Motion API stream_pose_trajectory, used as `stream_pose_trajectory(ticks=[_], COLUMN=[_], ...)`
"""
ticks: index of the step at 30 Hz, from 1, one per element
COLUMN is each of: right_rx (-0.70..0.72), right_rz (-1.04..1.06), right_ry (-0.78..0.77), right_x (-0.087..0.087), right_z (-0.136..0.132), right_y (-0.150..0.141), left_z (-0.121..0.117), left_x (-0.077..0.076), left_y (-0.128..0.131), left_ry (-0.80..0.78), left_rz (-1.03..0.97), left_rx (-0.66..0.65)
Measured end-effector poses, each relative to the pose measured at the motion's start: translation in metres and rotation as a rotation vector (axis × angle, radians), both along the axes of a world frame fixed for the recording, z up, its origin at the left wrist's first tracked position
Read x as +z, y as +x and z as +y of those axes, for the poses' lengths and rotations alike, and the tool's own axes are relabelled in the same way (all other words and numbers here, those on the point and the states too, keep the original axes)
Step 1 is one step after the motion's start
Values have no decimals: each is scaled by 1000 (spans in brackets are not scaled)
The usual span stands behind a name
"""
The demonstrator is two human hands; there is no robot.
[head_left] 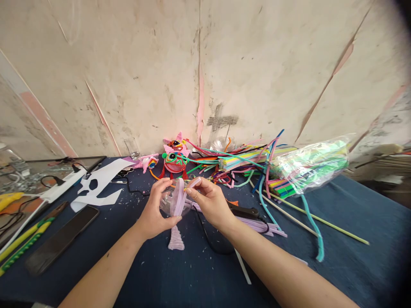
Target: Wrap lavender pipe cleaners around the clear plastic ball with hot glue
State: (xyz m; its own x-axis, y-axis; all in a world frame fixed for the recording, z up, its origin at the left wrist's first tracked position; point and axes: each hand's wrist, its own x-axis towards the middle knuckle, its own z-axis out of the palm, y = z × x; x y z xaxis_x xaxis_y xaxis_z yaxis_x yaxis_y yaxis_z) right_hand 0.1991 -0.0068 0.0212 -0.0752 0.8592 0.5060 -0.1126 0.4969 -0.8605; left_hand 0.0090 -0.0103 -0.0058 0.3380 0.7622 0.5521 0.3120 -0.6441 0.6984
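My left hand (150,216) is closed around a clear plastic ball (165,202), thumb below and fingers above. A band of lilac pipe cleaners (178,200) runs over the ball. My right hand (212,202) pinches the loose end of a lilac pipe cleaner at the ball's right side. Below the ball a ridged lilac fan-shaped piece (176,240) points towards me; whether it is joined to the ball I cannot tell. Beyond my right wrist lie a black corded tool (245,211) and a bundle of lilac pipe cleaners (261,226).
Behind my hands sit colourful pipe-cleaner figures (175,160). Loose pipe cleaners (244,160) and a clear bag of them (311,164) are at the right. Cut white paper (102,182), a phone (62,239) and a power strip (64,186) lie left. A glass (132,149) stands near the wall.
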Motion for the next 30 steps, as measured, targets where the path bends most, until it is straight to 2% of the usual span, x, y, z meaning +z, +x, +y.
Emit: stream_pose_trajectory(ticks=[14,30], right_rx=[-29,-1], right_rz=[-43,64], right_ry=[17,-65], right_x=[-1,-2], right_z=[2,2], right_y=[1,-1], left_z=[-3,-3], left_x=[3,0], left_y=[1,2], left_ry=[48,93], left_rz=[16,34], left_rx=[-1,-22])
